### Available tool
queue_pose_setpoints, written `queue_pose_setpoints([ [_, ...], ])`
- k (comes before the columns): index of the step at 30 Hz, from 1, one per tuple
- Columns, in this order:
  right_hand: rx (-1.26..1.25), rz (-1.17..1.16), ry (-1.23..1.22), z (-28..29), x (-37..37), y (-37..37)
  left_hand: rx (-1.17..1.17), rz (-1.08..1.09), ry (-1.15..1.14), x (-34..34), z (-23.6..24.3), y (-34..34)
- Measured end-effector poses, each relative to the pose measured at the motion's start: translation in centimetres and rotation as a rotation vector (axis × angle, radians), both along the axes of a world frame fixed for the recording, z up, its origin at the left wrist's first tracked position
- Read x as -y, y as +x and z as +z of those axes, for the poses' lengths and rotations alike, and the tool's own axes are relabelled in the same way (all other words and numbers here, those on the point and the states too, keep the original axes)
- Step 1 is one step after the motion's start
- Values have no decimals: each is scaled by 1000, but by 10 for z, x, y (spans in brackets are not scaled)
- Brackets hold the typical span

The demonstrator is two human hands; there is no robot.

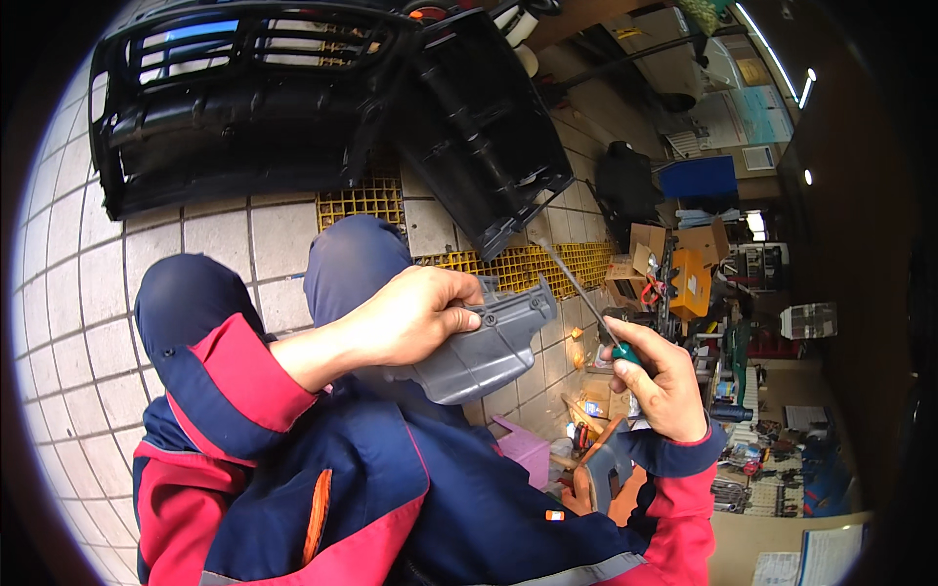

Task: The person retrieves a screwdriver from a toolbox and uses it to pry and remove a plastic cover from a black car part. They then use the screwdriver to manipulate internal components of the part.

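Observation:
My left hand (415, 313) grips a dark grey moulded plastic part (481, 363) by its upper edge, thumb on the face and fingers behind it. Two small dark round spots, perhaps screws or holes, show near that edge. In my right hand (666, 386) is a screwdriver (625, 353) with a green handle and a long thin metal shaft. The shaft slants up and to the left, past the right end of the part, and looks apart from it. Its tip is near the corner of a black panel. Both my knees, in dark blue trousers, are bent below the plastic part.
A large black bumper (234, 127) lies on the tiled floor ahead, with a black plastic panel (489, 127) beside it. Yellow grating (576, 266) crosses the tiles. To the right are cardboard boxes (645, 244), an orange box (690, 283), a lilac stool (526, 449) and many tools.

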State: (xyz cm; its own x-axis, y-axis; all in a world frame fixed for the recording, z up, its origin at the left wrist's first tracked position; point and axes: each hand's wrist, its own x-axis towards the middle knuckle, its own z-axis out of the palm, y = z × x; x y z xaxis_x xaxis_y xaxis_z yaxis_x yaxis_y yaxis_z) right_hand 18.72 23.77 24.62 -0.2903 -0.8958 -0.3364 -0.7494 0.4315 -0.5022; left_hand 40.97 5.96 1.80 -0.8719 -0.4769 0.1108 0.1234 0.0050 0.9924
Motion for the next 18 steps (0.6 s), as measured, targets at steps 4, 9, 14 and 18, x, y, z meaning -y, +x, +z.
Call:
queue_pose_setpoints([
  [4, 46, -209, -104, 19, -13, 5, 1, 54, -29, -2, 8, -9],
  [9, -112, -77, -284, 25, -30, -8, 55, 100, -39, -11, 5, -13],
  [14, 342, -241, -765, 2, -37, -37, 104, 139, 14, -17, -3, -21],
  [18, 595, -168, -1071, -23, -17, -51, 137, 167, 90, -28, -8, -30],
])
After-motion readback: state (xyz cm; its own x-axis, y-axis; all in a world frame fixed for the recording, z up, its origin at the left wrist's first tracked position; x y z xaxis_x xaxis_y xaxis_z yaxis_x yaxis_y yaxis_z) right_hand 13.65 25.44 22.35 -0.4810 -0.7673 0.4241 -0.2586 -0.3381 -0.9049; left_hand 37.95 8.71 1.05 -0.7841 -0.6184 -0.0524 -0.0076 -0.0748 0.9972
